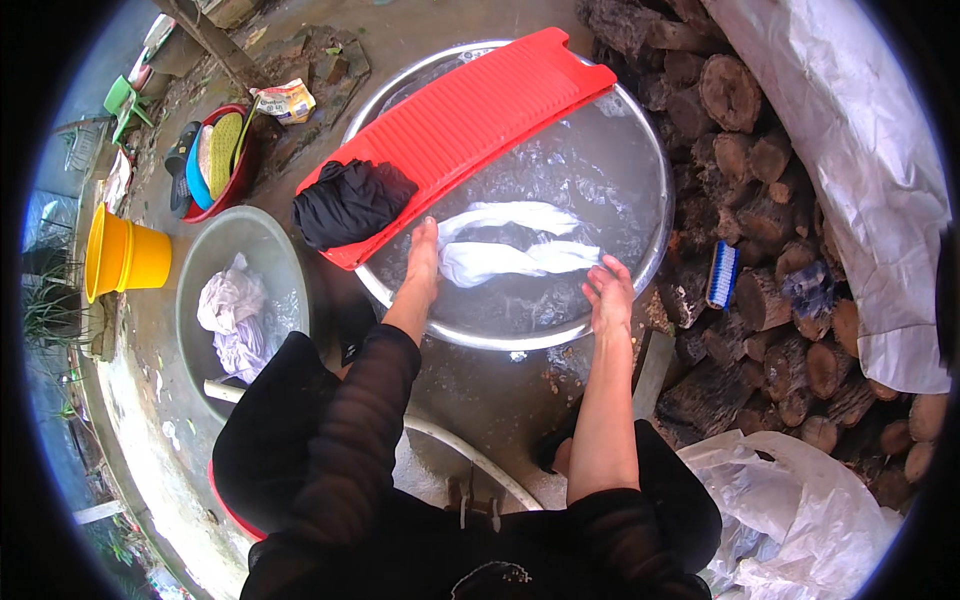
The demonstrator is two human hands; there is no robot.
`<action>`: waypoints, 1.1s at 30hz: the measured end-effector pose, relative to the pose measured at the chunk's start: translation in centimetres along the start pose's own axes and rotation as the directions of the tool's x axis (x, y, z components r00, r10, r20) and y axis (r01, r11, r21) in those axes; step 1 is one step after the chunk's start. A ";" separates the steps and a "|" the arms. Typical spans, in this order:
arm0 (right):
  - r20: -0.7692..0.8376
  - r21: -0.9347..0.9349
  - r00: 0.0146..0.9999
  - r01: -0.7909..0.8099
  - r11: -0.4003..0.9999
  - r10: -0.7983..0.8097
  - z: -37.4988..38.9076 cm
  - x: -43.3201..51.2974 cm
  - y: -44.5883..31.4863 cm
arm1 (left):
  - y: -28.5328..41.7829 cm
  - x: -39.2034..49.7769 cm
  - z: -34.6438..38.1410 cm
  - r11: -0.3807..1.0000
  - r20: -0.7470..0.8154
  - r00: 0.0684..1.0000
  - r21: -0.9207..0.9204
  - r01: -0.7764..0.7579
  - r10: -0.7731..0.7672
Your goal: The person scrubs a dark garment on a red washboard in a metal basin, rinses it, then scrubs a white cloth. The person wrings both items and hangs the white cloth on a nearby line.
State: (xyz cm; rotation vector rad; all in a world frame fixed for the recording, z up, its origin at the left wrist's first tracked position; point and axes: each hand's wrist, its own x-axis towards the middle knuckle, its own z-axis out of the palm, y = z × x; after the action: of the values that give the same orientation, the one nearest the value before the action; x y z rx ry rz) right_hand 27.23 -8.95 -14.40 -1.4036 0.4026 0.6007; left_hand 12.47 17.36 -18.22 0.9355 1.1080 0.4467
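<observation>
White wet cloth (487, 262) lies stretched in two twisted strands in the cloudy water of a wide metal basin (664, 180). My left hand (422, 266) is at the cloth's left end, thumb upward; its other fingers are mostly hidden, so its grip is unclear. At the opposite end, my right hand (611, 296) has its fingers apart and slightly curled, with the fingertips beside the cloth. A red plastic washboard (465, 127) rests slantwise across the basin. Bunched black cloth (352, 202) sits on the washboard's lower left end, just above my left hand.
A grey tub (289, 262) with pale laundry (232, 300) and water stands left. Beyond are a yellow bucket (142, 255) and a red basin (247, 169) of slippers. Stacked logs (765, 367) line the right, bearing a blue scrub brush (722, 275). A hose (480, 457) crosses below.
</observation>
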 end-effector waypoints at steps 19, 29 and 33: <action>0.495 0.414 0.858 -0.370 0.832 0.136 8.9 -0.2 4.7 | 4.3 -10.2 12.6 0.442 0.174 0.877 0.809 -0.387 0.449; 0.478 0.427 0.874 -0.317 0.847 0.087 5.9 -1.2 2.0 | 3.4 -5.2 8.7 0.643 0.119 0.932 0.693 -0.326 0.344; 0.124 0.101 0.990 -0.084 0.991 0.071 4.2 -3.5 -0.2 | -0.1 3.7 1.3 0.997 0.133 0.989 0.052 0.052 -0.058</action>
State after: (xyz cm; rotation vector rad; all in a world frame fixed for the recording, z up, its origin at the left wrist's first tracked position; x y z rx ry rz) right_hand 24.22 -5.35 -11.62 -1.2478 0.3883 0.7139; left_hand 15.18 19.45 -20.18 0.9615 1.0229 0.3078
